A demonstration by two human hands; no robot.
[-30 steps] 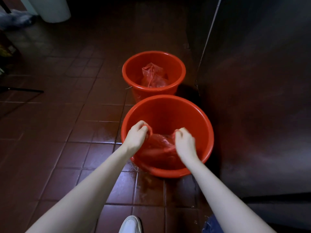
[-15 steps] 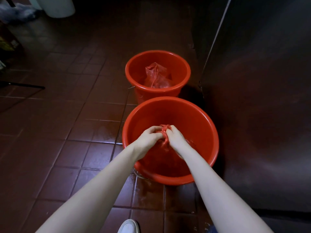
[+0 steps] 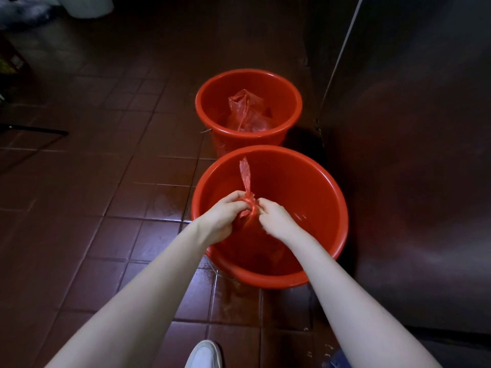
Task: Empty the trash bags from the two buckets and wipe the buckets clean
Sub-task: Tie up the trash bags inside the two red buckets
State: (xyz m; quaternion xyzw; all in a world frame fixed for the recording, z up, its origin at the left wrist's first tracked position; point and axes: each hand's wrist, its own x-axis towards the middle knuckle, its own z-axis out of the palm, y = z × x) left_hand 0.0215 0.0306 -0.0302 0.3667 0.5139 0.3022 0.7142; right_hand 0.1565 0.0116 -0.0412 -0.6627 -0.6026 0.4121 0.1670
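Note:
Two red buckets stand on the tiled floor, one behind the other. The near bucket (image 3: 329, 203) holds a red plastic trash bag (image 3: 249, 216) whose mouth is gathered into a twisted neck, with one loose tail sticking up. My left hand (image 3: 223, 216) grips that neck from the left. From the right, my right hand (image 3: 276, 219) pinches the same neck. The far bucket (image 3: 210, 112) holds a second red bag (image 3: 247, 112), tied and standing upright inside it.
A dark metal cabinet (image 3: 411, 155) rises close to the right of both buckets. The brown floor tiles (image 3: 132, 208) look wet near the buckets. A white bin (image 3: 90, 5) stands at the far left, and my white shoe (image 3: 204, 354) shows at the bottom.
My hands came together from the bag's two sides and gathered its mouth into a twisted neck; a tail of plastic now sticks up. The view has moved closer.

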